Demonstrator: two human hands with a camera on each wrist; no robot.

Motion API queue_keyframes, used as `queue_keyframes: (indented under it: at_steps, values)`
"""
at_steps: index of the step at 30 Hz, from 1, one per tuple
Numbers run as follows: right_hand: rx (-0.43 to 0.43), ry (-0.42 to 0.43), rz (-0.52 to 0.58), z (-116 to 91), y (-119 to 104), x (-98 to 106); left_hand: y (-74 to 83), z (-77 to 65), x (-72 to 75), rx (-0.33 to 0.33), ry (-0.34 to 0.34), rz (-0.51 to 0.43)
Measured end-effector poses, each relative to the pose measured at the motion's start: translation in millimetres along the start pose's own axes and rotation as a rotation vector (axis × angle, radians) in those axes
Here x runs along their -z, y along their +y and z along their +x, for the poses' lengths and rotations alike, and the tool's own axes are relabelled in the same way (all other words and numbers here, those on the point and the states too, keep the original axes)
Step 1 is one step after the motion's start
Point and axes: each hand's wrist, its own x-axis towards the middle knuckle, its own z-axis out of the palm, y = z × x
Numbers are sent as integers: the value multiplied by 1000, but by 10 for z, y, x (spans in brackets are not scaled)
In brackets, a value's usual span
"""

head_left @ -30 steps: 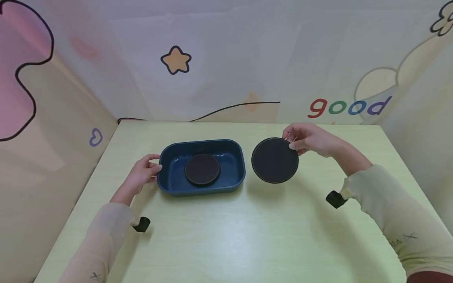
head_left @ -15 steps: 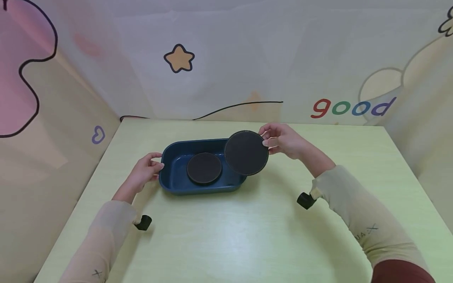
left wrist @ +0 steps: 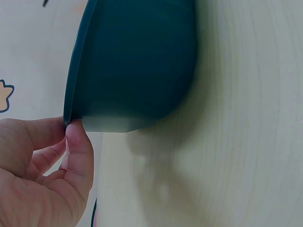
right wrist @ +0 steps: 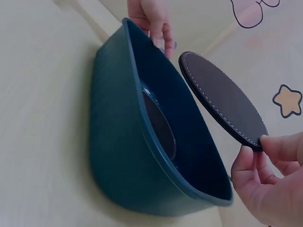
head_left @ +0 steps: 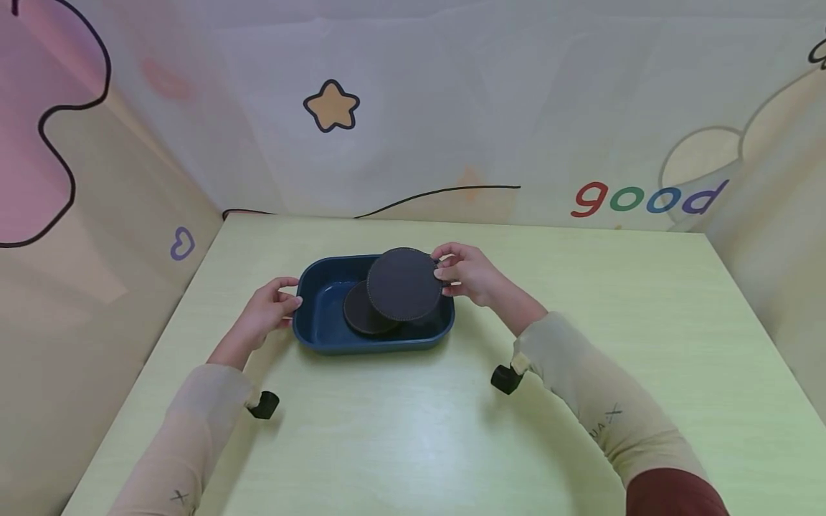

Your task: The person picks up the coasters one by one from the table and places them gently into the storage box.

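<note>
A round dark stitched coaster (head_left: 403, 284) is pinched at its right edge by my right hand (head_left: 470, 278). The right wrist view shows this coaster (right wrist: 222, 99) tilted and raised over the basin, apart from its rim. Below it, a second dark round coaster (head_left: 363, 308) lies flat inside the deep blue rectangular basin (head_left: 316, 315), partly hidden by the held one. At the basin's left end, my left hand (head_left: 267, 308) pinches the rim between thumb and fingers. The left wrist view shows the hand (left wrist: 52, 170) at the lip of the basin (left wrist: 137, 61).
The basin stands on a pale wood-grain table (head_left: 400, 430), toward its back. A printed cloth backdrop (head_left: 413, 107) rises behind the table and along both sides. A small black camera (head_left: 506, 380) is fixed at the right wrist, another camera (head_left: 264, 405) at the left.
My right hand has carried its coaster leftward from beside the basin to above it. The left hand stays on the rim, and the basin and inner coaster keep their places.
</note>
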Motion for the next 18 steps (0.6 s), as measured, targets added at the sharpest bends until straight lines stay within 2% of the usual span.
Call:
queue_keyframes:
  at_steps: [10, 18]
  values:
    - [-85, 68, 116, 205, 235, -411, -14, 8, -6, 5, 1, -5]
    - [-116, 120, 142, 354, 378, -591, -17, 9, -4, 10, 2, -2]
